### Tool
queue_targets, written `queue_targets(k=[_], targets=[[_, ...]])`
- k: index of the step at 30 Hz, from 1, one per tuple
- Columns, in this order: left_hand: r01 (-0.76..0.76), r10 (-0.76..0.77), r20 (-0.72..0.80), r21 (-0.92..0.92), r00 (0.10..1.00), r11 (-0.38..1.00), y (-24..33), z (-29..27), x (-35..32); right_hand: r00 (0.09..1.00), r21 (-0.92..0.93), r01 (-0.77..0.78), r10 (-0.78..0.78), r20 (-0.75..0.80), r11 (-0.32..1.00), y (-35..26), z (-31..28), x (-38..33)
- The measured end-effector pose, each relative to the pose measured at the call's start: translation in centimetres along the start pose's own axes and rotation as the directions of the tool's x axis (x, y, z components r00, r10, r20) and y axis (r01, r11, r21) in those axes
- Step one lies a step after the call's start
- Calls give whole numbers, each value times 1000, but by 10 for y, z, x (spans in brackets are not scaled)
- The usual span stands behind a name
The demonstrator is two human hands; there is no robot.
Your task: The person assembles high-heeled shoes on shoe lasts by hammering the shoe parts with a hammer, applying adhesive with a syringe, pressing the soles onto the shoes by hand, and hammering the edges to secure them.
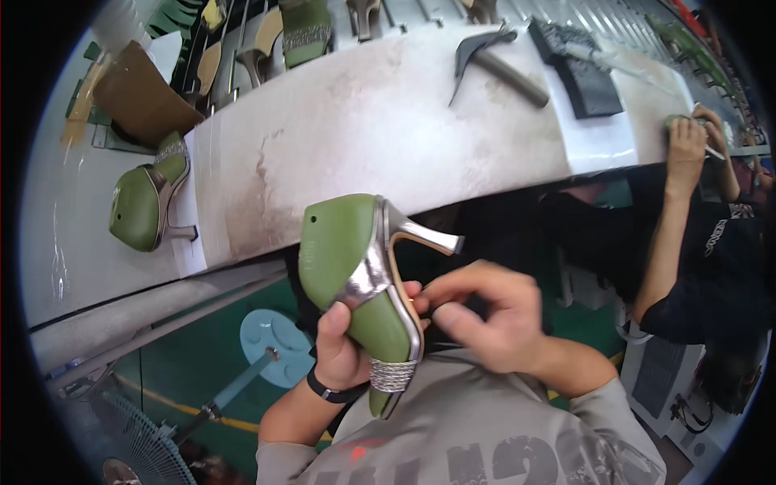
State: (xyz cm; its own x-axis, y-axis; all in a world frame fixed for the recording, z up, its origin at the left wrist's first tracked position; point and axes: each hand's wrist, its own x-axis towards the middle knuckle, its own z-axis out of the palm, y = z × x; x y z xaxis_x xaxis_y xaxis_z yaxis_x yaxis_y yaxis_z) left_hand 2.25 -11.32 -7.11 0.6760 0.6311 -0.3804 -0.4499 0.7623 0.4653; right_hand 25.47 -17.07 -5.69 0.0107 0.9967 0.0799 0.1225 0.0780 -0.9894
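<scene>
My left hand (335,356) grips a silver high-heeled shoe (370,277) mounted on a green shoe last (333,242). The heel points right, and the toe with its glittery band points down toward my body. Its thumb lies on the near side, while the fingers wrap behind the sole. Beside the sole, my right hand (493,315) is curled with thumb and forefinger drawn together. Anything between those fingertips is too small or blurred to make out. A matching shoe on a green last (137,206) rests on the worktable at left.
The pale worktable (347,121) carries a hammer (509,77) and a dark block (586,81). Several shoes and lasts stand on a roller rack (412,12) behind. A co-worker's hands (687,145) work at far right. Below left are a blue round stool (275,343) and a fan (133,436).
</scene>
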Motion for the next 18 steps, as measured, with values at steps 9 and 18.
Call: queue_targets(k=[9, 18], targets=[[209, -204, -59, 83, 977, 974, -12, 10, -10, 895, 350, -407, 293, 336, 844, -2, -23, 38], [231, -227, -58, 80, 972, 970, -18, 10, -10, 874, 420, -458, 310, 374, 784, 5, -28, 30]])
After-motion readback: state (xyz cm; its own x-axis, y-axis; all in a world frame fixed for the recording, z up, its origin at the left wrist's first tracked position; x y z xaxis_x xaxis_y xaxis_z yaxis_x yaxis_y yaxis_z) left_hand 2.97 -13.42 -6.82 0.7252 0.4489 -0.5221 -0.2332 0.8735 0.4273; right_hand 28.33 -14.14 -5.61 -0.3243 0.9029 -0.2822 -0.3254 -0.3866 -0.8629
